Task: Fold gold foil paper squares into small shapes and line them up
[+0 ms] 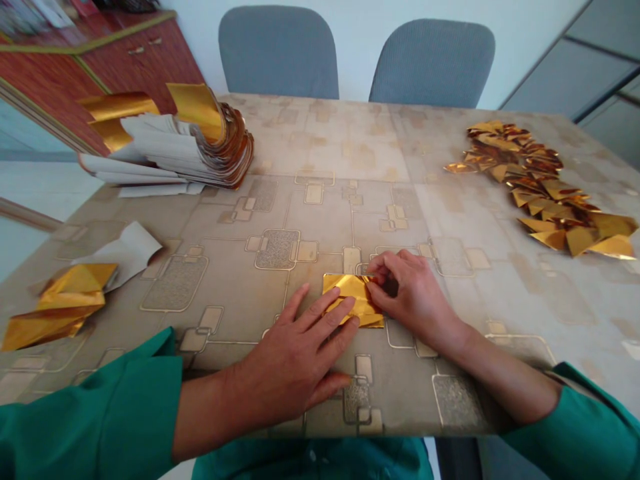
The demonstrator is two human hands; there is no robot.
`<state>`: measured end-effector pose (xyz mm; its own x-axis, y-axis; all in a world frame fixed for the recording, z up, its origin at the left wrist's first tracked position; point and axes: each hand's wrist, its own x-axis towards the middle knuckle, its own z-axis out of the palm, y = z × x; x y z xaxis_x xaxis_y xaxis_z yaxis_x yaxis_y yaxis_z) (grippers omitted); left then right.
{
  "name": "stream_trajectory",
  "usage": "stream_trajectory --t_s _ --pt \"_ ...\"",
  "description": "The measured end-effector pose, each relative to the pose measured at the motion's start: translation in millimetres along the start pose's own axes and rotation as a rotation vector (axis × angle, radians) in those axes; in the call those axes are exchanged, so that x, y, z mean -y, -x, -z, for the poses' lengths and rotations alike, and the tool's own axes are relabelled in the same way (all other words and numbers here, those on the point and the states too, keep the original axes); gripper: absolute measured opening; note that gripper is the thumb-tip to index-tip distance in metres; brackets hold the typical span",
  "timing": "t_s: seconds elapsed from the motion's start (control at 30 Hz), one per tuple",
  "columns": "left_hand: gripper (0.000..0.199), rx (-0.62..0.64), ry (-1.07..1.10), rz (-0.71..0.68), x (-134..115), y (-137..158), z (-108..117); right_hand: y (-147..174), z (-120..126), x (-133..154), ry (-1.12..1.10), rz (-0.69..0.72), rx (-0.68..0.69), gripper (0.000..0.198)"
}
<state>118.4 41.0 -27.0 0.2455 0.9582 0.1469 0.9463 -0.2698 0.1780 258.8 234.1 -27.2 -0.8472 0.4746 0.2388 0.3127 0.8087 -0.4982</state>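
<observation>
A small folded sheet of gold foil paper lies flat on the patterned tablecloth near the front edge. Across its left part my left hand rests with fingers spread, the fingertips pressing on the foil. My right hand pinches the sheet's upper right corner between thumb and index finger. That corner is partly hidden by the fingers.
A thick curled stack of gold and white paper stands at the back left. Nearer on the left lie creased gold sheets and a white-backed piece. Folded gold pieces form a long pile at right. Two grey chairs stand behind the table.
</observation>
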Motion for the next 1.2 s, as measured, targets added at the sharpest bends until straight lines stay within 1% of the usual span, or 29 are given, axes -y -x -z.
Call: stream_trajectory --t_s 0.17,0.37,0.57,0.67,0.83,0.9,1.03,1.1,1.2 --pt "0.054 -0.001 -0.010 0.002 0 0 1 1 3 0 -0.024 0.024 0.030 0.006" --pt "0.055 0.025 -0.020 0.013 0 1 1 2 4 0 -0.011 0.076 0.078 0.012" --pt "0.059 0.039 -0.007 0.040 0 1 -1 2 -1 -1 0.068 0.095 0.038 0.010" --pt "0.058 0.021 0.005 0.041 1 2 -3 2 -2 -1 0.078 0.091 0.021 0.009" --pt "0.058 -0.020 0.004 0.038 1 0 -1 1 -1 -1 0.089 0.091 0.036 0.010" --pt "0.053 -0.050 -0.013 0.036 3 -3 -1 1 -1 -1 0.096 0.096 0.035 0.010" --pt "0.028 -0.155 -0.058 -0.011 9 -11 -2 1 -2 0 0.121 0.093 0.029 0.012" --pt "0.026 -0.169 -0.055 -0.028 11 -13 -3 1 -3 0 0.130 0.083 0.023 0.014" --pt "0.029 -0.138 -0.027 -0.019 11 -12 -4 1 -3 0 0.137 0.074 0.033 0.015"
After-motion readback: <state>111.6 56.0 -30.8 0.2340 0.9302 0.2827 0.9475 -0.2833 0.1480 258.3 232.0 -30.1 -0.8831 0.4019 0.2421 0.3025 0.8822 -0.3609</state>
